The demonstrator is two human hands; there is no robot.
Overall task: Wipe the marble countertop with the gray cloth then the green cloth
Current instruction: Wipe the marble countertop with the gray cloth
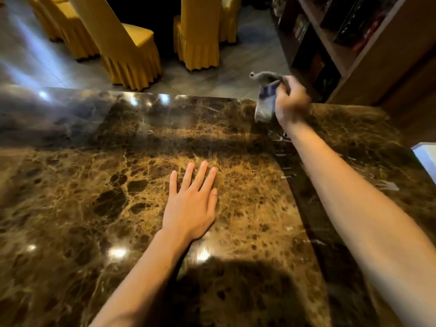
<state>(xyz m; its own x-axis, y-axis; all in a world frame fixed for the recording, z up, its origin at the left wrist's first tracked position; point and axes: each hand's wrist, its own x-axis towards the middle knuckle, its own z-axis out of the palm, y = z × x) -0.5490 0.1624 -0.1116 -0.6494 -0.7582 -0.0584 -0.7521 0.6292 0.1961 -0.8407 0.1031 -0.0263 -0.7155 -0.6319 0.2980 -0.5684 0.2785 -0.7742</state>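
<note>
**Gray cloth held at the far edge of the counter**

The counter is the biggest thing here. It is dark brown marble with gold lines running all over it. It is shiny, so little white spots of light show on it. It fills most of the view, from the near side to its far edge. A dark shadow lies on the near part.

Past the far edge is a gray floor, and it is shiny too. On the right stands a tall wooden shelf. The things in it are too dim to make out. On the floor stand chairs in yellow covers with frilly skirts at the bottom.

Two bare arms reach out from the bottom of the view. The left hand lies flat on the middle of the counter, palm down. Its fingers are straight and a little spread. It holds nothing.

The right hand is far out, by the far edge of the counter on the right side. Its fingers are curled round the gray cloth and grip it tight. The cloth is all bunched up. One end sticks up above the hand. The other end hangs down just left of the hand, toward the counter. The cloth is blurry, so I cannot tell if its low end touches the marble.
</note>
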